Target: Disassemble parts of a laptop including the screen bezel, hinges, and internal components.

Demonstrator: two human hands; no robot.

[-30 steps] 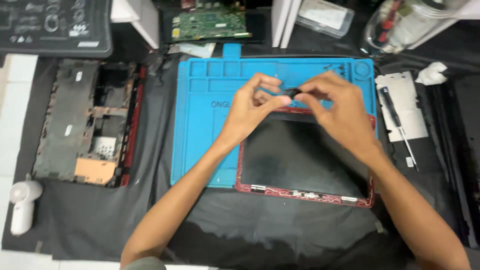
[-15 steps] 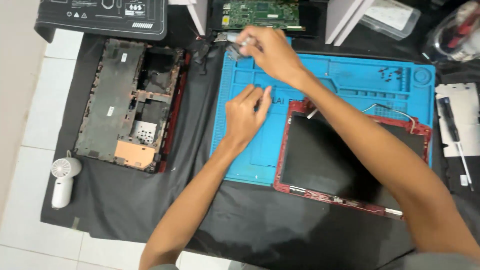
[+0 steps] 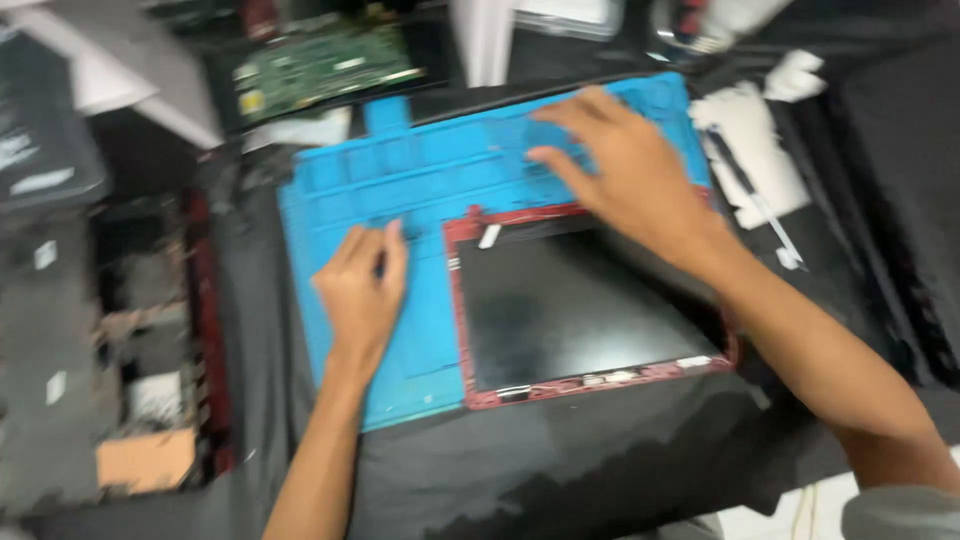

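Motion blurs everything; the right hand [image 3: 630,170] hides the screen's [image 3: 580,310] top edge, and the laptop shell [image 3: 120,350] smears at left.

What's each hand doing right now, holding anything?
Left hand: open, flat on the blue mat, holding nothing.
Right hand: open, fingers spread over the mat above the red-framed screen panel, holding nothing visible.

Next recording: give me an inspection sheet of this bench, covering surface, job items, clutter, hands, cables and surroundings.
Surface: blue work mat over black cloth.
Job's things: red-framed screen panel lying flat, partly on the mat.
Clutter: green circuit board behind the mat; opened laptop base at left; screwdriver on white paper at right.
Hands: left hand flat on the mat, empty; right hand over the panel's top edge, contact blurred.
Cables: nothing seen.
Surroundings: light floor tile, blurred.
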